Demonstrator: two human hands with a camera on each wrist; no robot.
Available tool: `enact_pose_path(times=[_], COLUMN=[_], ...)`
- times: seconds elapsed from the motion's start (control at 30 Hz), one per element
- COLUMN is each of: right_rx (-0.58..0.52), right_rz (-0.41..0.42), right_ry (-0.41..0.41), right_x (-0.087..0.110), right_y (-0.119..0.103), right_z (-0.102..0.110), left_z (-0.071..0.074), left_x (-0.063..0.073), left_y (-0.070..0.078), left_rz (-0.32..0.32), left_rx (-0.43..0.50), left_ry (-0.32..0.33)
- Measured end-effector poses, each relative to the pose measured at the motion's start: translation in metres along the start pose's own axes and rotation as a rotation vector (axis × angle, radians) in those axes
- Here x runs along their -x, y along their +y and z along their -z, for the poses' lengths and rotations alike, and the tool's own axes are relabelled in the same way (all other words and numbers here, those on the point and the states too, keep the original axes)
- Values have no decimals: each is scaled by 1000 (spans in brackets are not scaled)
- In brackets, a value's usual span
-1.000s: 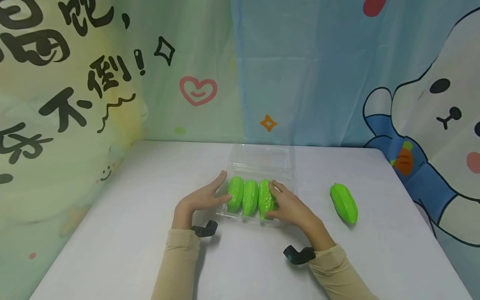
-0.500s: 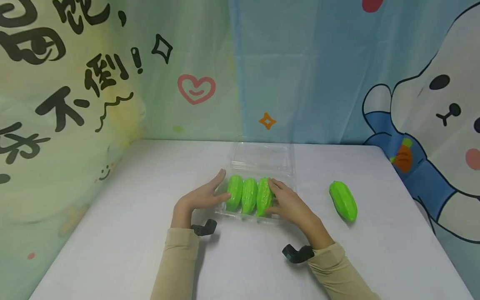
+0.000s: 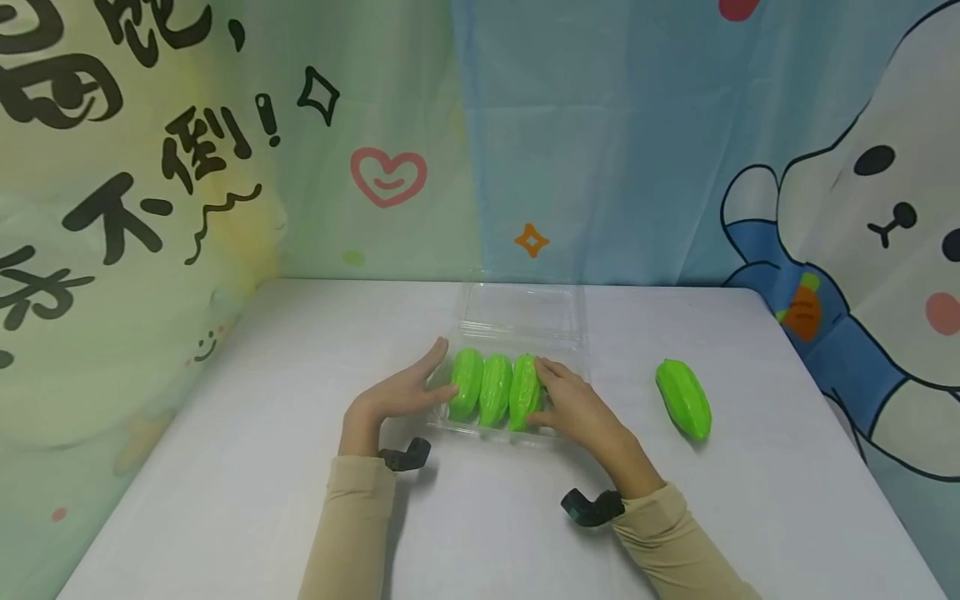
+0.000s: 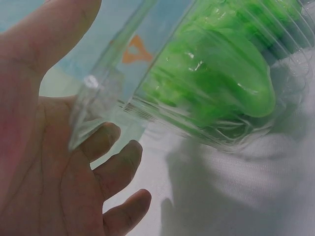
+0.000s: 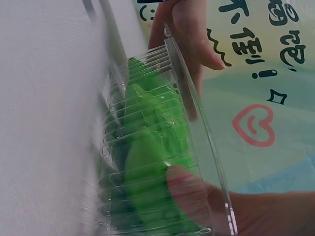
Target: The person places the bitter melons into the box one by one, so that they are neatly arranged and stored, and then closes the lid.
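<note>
A clear plastic clamshell box (image 3: 459,429) stands mid-table with its lid (image 3: 521,307) folded back. Three bright green bumpy gourds lie side by side in it: left (image 3: 467,383), middle (image 3: 495,392) and right (image 3: 524,393). My right hand (image 3: 583,410) reaches in over the right wall and holds the right gourd between thumb and fingers; the right wrist view shows that thumb (image 5: 187,189) against the green skin. Beside the left wall is my left hand (image 3: 397,395), fingers extended and thumb over the rim. In the left wrist view, its fingers (image 4: 120,167) lie outside the box wall.
Another green gourd (image 3: 683,400) lies alone on the white tabletop (image 3: 757,500) to the right. A printed curtain (image 3: 637,150) hangs behind the table and along its left side. Dark wrist cameras (image 3: 592,507) sit on both wrists.
The head view has shifted very slightly, so everything sits a little further left and up. Both hands keep nearly the same place at the box, and the right gourd stays in the right hand.
</note>
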State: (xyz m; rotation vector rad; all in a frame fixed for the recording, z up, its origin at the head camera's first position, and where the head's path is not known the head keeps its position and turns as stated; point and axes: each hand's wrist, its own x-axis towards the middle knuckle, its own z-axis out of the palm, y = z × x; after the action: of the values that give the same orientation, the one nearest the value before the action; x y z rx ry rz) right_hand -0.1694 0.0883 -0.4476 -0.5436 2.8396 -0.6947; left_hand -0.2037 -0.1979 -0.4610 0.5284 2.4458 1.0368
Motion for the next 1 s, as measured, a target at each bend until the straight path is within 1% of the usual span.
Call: enact_pose_path(times=[0.23, 0.43, 0.7, 1.0], right_rx=[21, 23, 47, 36], right_rz=[-9, 7, 16, 2], right_ry=[-11, -4, 25, 40], right_x=[2, 4, 9, 14], right_y=[-1, -3, -5, 5], right_z=[6, 8, 19, 36], left_z=[-1, -1, -1, -1], left_x=[-4, -1, 1, 2], left_y=[-1, 0, -2, 0], left_rz=[-8, -8, -17, -20], left_rx=[4, 0, -12, 12], left_ry=[5, 11, 15, 12])
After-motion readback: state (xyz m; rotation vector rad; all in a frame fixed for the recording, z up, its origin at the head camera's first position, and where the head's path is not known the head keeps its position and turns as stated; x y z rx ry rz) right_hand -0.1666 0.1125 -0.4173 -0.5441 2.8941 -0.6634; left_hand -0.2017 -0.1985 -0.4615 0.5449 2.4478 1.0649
